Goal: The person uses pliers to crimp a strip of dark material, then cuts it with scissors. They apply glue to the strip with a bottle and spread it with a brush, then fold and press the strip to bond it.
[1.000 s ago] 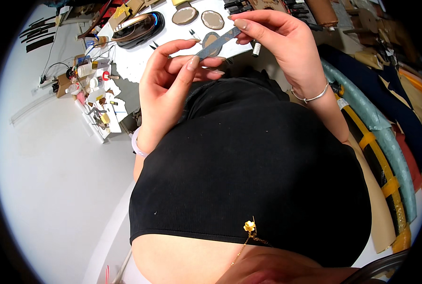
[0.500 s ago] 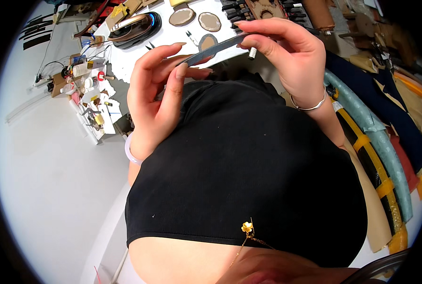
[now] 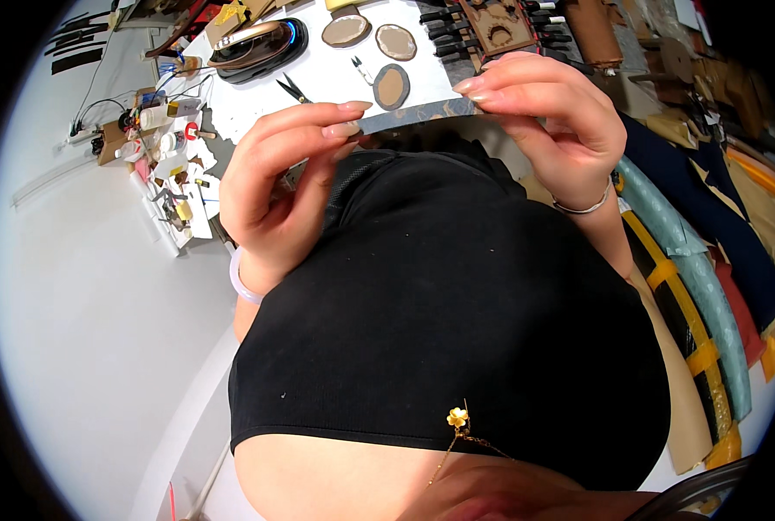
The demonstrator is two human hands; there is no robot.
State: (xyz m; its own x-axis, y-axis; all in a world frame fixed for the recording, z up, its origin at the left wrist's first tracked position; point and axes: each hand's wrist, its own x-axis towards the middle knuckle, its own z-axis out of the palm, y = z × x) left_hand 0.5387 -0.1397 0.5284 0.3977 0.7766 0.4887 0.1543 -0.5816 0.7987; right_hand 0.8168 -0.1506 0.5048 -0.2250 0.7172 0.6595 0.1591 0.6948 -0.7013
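Head view: left hand (image 3: 287,187) and right hand (image 3: 548,117) pinch opposite ends of grey strip (image 3: 413,113), upper centre. Strip held level above table; judged mid-handling, not yet set down.

Both hands have lowered the grey strip (image 3: 413,115) slightly and levelled it out.

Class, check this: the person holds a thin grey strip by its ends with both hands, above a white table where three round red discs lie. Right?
Not quite. The discs on the white table are brown ovals, not red. The head view shows this; left hand and right hand do pinch the grey strip.
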